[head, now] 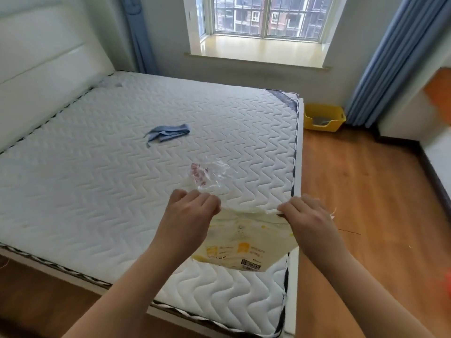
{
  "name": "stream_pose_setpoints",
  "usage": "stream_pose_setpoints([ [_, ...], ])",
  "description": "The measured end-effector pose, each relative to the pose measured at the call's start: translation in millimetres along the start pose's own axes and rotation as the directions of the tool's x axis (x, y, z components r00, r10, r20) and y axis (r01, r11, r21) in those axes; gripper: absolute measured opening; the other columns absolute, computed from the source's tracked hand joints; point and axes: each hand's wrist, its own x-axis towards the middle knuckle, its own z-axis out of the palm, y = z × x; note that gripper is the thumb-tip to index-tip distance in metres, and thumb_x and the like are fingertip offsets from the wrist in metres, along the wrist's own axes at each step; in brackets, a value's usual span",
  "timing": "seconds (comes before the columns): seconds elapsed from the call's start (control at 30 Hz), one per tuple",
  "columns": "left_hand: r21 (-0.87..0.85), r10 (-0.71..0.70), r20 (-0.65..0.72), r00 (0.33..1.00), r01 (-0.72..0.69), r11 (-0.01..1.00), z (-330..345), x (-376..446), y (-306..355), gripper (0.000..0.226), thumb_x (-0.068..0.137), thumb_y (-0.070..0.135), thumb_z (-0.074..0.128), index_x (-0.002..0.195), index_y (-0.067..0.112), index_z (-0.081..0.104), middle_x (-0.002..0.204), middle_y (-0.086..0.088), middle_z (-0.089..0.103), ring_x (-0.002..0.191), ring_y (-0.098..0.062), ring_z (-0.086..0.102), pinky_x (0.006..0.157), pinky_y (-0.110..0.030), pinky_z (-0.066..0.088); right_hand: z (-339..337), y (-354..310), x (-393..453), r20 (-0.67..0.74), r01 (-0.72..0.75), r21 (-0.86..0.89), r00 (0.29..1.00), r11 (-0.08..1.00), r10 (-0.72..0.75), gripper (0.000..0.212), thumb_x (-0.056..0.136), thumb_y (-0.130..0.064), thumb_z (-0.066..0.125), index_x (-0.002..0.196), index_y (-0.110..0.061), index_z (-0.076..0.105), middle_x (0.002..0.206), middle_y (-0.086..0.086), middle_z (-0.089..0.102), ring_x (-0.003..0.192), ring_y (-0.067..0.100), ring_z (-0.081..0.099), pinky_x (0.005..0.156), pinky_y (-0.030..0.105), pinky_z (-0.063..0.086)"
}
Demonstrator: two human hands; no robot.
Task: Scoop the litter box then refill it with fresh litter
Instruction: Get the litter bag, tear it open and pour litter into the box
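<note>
From the head camera, a person stands at the foot corner of a bare quilted mattress (117,181) and holds a white and yellow bag (240,247) at its top edge with both hands. The left hand (192,213) has its fingers (195,197) curled over the left part of the bag's upper edge, pinching it. The right hand (310,215) grips the right part of the same edge, its fingers (288,210) bent around the material. The bag hangs between the two hands, over the near right corner of the mattress (its printed side, with yellow blocks and a barcode, faces the camera). Whether the bag is sealed or open at the top cannot be told.

Just beyond the hands a crumpled clear plastic wrapper (207,176) with red print lies on the mattress. Farther up the mattress lies a folded blue cloth (168,134).

The yellow litter box (324,118) sits on the wooden floor (361,186) beyond the far right corner of the bed, close to the blue curtain (390,59) and below the window (266,17), well apart from the hands. Grey litter shows inside it.
</note>
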Motion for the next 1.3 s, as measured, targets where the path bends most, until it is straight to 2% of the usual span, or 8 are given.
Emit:
stream_pose_setpoints([
  [0.17,-0.090,0.084,0.078,0.993,-0.077,0.993,23.0,36.4,3.0,0.025,0.072,0.007,0.080,0.076,0.020,0.059,0.067,0.007,0.060,0.061,-0.020,0.056,0.068,-0.034,0.039,1.7,8.2,-8.4,-0.045,-0.157,-0.080,0.987,0.984,0.153,0.005,0.078,-0.011,0.060,0.080,-0.012,0.065,0.074,0.002,0.060,0.068,0.023,0.053,0.067,0.030,0.034],
  [0.33,-0.181,0.197,0.145,0.970,-0.170,0.969,42.6,66.4,12.3,0.028,0.072,0.008,0.079,0.075,0.022,0.055,0.067,0.008,0.060,0.062,-0.019,0.053,0.066,-0.030,0.036,-6.8,18.4,-21.3,-0.058,-0.284,-0.159,0.959,0.945,0.279,0.007,0.080,-0.018,0.059,0.078,-0.013,0.065,0.072,0.000,0.060,0.066,0.021,0.051,0.066,0.028,0.028],
  [0.37,-0.193,0.222,0.138,0.965,-0.193,0.962,45.8,72.5,16.2,0.027,0.074,0.009,0.078,0.075,0.022,0.055,0.068,0.008,0.059,0.062,-0.019,0.053,0.065,-0.031,0.037,-9.6,21.0,-25.0,-0.058,-0.301,-0.168,0.954,0.939,0.295,0.002,0.077,-0.015,0.066,0.078,-0.013,0.065,0.072,0.000,0.059,0.066,0.020,0.052,0.066,0.028,0.029],
  [0.43,-0.216,0.262,0.112,0.959,-0.234,0.948,49.9,84.5,26.0,0.024,0.077,0.011,0.076,0.077,0.022,0.055,0.068,0.008,0.060,0.063,-0.019,0.053,0.066,-0.032,0.038,-18.9,25.9,-31.1,-0.040,-0.352,-0.188,0.936,0.917,0.351,0.012,0.073,-0.010,0.075,0.079,-0.013,0.065,0.073,0.000,0.060,0.067,0.021,0.052,0.065,0.030,0.034],
  [0.63,-0.261,0.395,0.053,0.917,-0.369,0.892,63.4,114.9,59.8,0.023,0.079,0.014,0.074,0.077,0.023,0.053,0.069,0.009,0.058,0.061,-0.019,0.053,0.066,-0.033,0.039,-44.9,51.9,-53.1,-0.039,-0.451,-0.256,0.889,0.855,0.457,0.011,0.080,-0.017,0.076,0.081,-0.019,0.065,0.074,-0.005,0.059,0.069,0.017,0.048,0.065,0.029,0.034],
  [0.83,-0.324,0.474,0.031,0.880,-0.440,0.838,73.1,147.2,107.5,0.013,0.091,0.023,0.058,0.080,0.024,0.051,0.073,0.010,0.060,0.066,-0.019,0.056,0.072,-0.035,0.040,-66.9,87.7,-78.3,-0.088,-0.539,-0.290,0.838,0.791,0.538,0.009,0.086,-0.026,0.070,0.080,-0.022,0.064,0.072,-0.008,0.058,0.069,0.014,0.045,0.068,0.026,0.019],
  [1.2,-0.285,0.466,0.055,0.883,-0.433,0.855,94.3,199.0,239.9,0.024,0.085,0.015,0.067,0.076,0.028,0.049,0.068,0.013,0.054,0.065,-0.016,0.053,0.067,-0.031,0.033,-98.2,201.9,-148.2,-0.151,-0.628,-0.199,0.778,0.752,0.610,0.008,0.088,-0.019,0.062,0.082,-0.021,0.067,0.075,-0.008,0.060,0.074,0.016,0.047,0.070,0.025,0.018],
  [1.3,-0.282,0.425,0.110,0.899,-0.382,0.880,105.6,213.4,286.3,0.025,0.085,0.014,0.067,0.075,0.029,0.050,0.068,0.015,0.053,0.065,-0.015,0.053,0.068,-0.030,0.032,-107.0,247.8,-172.2,-0.124,-0.620,-0.158,0.784,0.768,0.608,0.007,0.086,-0.019,0.066,0.080,-0.022,0.067,0.074,-0.009,0.060,0.072,0.015,0.048,0.069,0.027,0.027],
])
